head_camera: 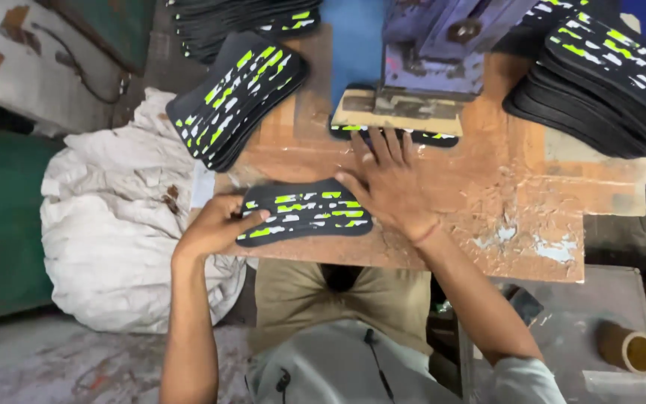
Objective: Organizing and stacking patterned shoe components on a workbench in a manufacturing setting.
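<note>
A black shoe sole piece with neon green and white dashes (304, 212) lies flat near the front edge of a worn wooden work table (517, 187). My left hand (214, 224) grips its left end with thumb on top. My right hand (386, 179) rests flat on the table, fingers spread, its thumb at the sole's upper right edge and its fingertips reaching another sole (420, 137) lying under the plate of a blue press machine (431, 52).
A stack of similar soles (237, 97) sits at the table's left back, another stack (607, 75) at the right back. White sacks (121, 217) lie on the floor to the left. A roll of tape (626, 346) rests at lower right.
</note>
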